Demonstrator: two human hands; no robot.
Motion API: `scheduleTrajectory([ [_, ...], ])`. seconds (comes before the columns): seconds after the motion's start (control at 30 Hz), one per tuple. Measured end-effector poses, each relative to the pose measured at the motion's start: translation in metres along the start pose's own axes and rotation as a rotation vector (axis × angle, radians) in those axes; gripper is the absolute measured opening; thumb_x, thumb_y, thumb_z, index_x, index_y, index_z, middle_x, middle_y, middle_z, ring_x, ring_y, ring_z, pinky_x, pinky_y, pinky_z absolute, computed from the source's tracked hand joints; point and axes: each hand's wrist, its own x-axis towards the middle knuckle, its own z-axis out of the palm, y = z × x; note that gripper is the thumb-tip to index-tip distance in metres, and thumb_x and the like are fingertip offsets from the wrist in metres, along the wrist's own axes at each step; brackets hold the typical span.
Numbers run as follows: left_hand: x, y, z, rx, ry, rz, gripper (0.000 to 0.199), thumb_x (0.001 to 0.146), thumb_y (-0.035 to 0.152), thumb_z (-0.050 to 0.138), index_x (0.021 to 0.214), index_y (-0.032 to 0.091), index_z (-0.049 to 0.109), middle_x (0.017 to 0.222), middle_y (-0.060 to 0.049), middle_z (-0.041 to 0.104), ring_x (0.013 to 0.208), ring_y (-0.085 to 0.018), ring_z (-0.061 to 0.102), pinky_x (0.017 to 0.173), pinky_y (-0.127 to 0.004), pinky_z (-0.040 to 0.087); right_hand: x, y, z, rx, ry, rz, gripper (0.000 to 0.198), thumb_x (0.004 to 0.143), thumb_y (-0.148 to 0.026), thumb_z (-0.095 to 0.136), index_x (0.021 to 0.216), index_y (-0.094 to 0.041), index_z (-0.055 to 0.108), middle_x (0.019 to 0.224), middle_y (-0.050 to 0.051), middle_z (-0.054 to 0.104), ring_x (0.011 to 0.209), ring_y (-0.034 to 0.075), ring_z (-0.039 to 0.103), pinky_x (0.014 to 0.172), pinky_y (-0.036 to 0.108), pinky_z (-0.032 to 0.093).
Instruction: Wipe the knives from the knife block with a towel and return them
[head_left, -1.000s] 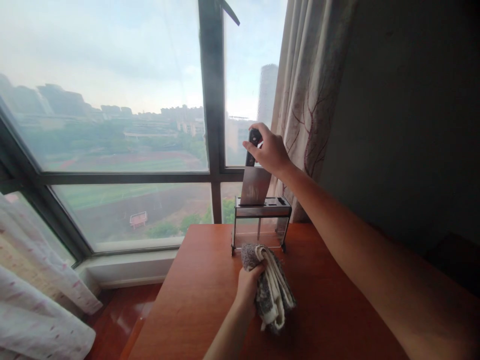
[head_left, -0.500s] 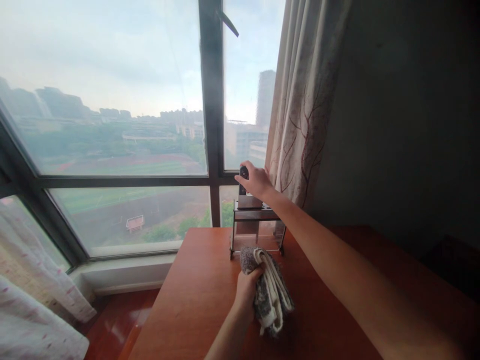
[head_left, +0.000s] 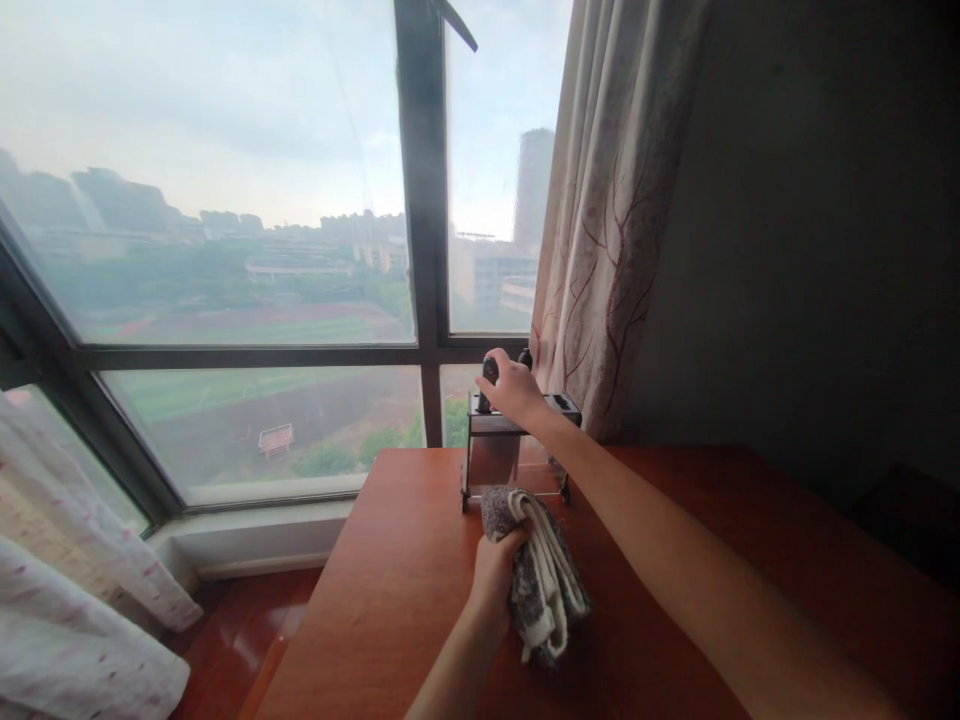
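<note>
My right hand (head_left: 514, 385) is closed around the black handle (head_left: 486, 385) of a wide-bladed kitchen knife. Its broad blade (head_left: 493, 460) hangs down inside a clear-sided knife rack (head_left: 566, 405), with the handle upright just above the rack's top. Another black handle (head_left: 525, 357) rises from the rack behind my right hand. Nearer to me, my left hand (head_left: 495, 570) grips a folded grey-and-white towel (head_left: 551, 590), its thumb across the upper fold. The towel is in front of the rack and covers part of its lower side.
The rack stands at the far end of a reddish-brown wooden table (head_left: 390, 560). Behind it are a large window with a dark frame (head_left: 427, 250) and a long patterned curtain (head_left: 607, 230). A white curtain (head_left: 82, 640) hangs at lower left, beside the floor (head_left: 240, 630).
My right hand has moved down, lowering the knife's blade further into the rack. The second black handle now shows behind my hand. My left hand still holds the towel in nearly the same place.
</note>
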Motion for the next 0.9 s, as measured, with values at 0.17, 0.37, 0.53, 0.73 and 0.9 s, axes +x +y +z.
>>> scheduleTrajectory([
  [0.17,-0.003,0.002,0.003,-0.125,-0.037,-0.073,0.042,0.062,0.028,0.077,0.098,0.01,0.066,0.079,-0.011,0.073,0.065,-0.025,0.069,0.063,-0.034,0.054,0.001,0.004,-0.009,0.06,-0.033,-0.027,0.036,0.084,-0.032,0.059,0.118,-0.023,0.052,0.094,0.005,0.07,0.061,0.016,0.067,0.064,0.026,0.051],
  [0.37,-0.008,0.013,0.007,-0.243,-0.11,-0.134,0.033,0.068,0.022,0.074,0.097,0.01,0.066,0.082,-0.012,0.075,0.067,-0.026,0.071,0.065,-0.035,0.056,0.011,0.016,-0.032,0.157,0.018,-0.041,0.034,0.087,-0.03,0.054,0.12,-0.023,0.052,0.091,0.001,0.07,0.052,0.012,0.064,0.058,0.024,0.051],
  [0.53,-0.012,0.026,0.003,-0.358,-0.103,-0.137,0.025,0.076,0.025,0.07,0.095,0.01,0.067,0.082,-0.013,0.075,0.076,-0.029,0.072,0.073,-0.039,0.057,0.02,0.033,-0.055,0.106,0.183,-0.048,0.018,0.085,-0.026,0.055,0.1,-0.023,0.064,0.081,-0.001,0.069,0.061,0.014,0.065,0.066,0.027,0.05],
  [0.73,-0.011,0.032,-0.008,-0.586,-0.328,-0.181,0.055,0.083,0.057,0.055,0.113,0.012,0.066,0.102,-0.015,0.073,0.103,-0.034,0.066,0.094,-0.047,0.048,0.021,0.052,-0.051,-0.046,0.257,0.048,0.029,0.08,-0.031,0.062,0.107,-0.02,0.058,0.092,0.004,0.068,0.088,0.021,0.063,0.079,0.032,0.047],
  [0.9,-0.007,0.029,-0.017,-0.666,-0.43,-0.099,0.073,0.08,0.072,0.042,0.126,0.018,0.06,0.111,-0.013,0.071,0.11,-0.034,0.062,0.098,-0.05,0.045,0.014,0.056,-0.028,-0.093,0.093,0.123,0.052,0.08,-0.035,0.064,0.125,-0.019,0.045,0.105,0.009,0.067,0.096,0.025,0.064,0.082,0.035,0.047],
])
